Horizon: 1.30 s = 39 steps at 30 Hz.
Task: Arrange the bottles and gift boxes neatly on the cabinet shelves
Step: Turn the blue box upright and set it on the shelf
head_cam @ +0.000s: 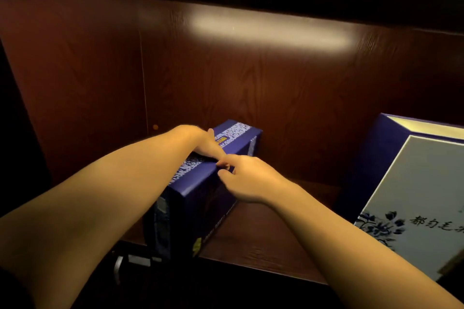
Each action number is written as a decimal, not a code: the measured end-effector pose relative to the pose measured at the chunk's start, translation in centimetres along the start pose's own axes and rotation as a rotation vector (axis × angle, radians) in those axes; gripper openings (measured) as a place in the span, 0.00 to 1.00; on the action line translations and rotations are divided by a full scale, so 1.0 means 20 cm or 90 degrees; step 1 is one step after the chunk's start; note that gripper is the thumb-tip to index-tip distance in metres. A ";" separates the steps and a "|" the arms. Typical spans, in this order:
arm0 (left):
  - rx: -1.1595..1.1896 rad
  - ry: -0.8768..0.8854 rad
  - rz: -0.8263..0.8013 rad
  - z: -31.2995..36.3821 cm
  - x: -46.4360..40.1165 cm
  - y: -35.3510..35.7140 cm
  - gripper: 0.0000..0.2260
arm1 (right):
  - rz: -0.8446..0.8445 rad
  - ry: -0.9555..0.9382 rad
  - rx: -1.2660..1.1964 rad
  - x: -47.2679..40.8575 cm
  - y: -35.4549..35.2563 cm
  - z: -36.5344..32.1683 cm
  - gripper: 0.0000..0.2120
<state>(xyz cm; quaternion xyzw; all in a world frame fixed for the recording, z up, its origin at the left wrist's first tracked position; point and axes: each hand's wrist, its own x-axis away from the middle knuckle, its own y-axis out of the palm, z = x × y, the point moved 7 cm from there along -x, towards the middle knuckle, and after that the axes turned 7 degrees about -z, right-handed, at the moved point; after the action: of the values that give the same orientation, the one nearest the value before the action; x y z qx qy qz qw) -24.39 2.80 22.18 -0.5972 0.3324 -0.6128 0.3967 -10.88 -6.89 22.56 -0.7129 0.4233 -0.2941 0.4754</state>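
A long dark blue gift box (200, 198) with a white patterned strip and a yellow label stands on the wooden cabinet shelf (266, 241), its near end at the shelf's front edge. My left hand (207, 143) lies palm down across its top. My right hand (244, 178) presses on the top right edge of the box, fingers curled, and touches the left hand's fingertips. A larger blue gift box (414, 198) with a white lid, blue flowers and dark characters leans at the right end of the shelf.
The shelf's dark wooden back panel (251, 78) rises behind the boxes, and a side wall (70, 83) closes the left. The board above is dark. A metal handle (119, 266) shows below the shelf's front edge at the lower left.
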 end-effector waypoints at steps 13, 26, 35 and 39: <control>-0.020 0.092 0.117 -0.25 0.26 0.12 0.56 | 0.057 -0.046 0.144 -0.30 -0.15 0.16 0.17; -0.008 0.066 0.308 -0.36 0.29 0.21 0.53 | -0.003 0.019 0.086 -0.52 -0.10 0.33 0.39; 0.024 0.143 0.283 -0.47 0.22 0.14 0.51 | 0.054 0.100 0.135 -0.46 -0.05 0.32 0.42; 0.049 0.176 0.271 -0.53 0.21 0.12 0.50 | 0.073 0.149 0.145 -0.41 -0.02 0.27 0.43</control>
<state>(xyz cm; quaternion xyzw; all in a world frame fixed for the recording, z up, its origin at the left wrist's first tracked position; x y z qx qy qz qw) -34.60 -2.64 21.34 -0.4084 0.4782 -0.6035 0.4902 -10.20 2.66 20.80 -0.5900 0.4793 -0.3939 0.5168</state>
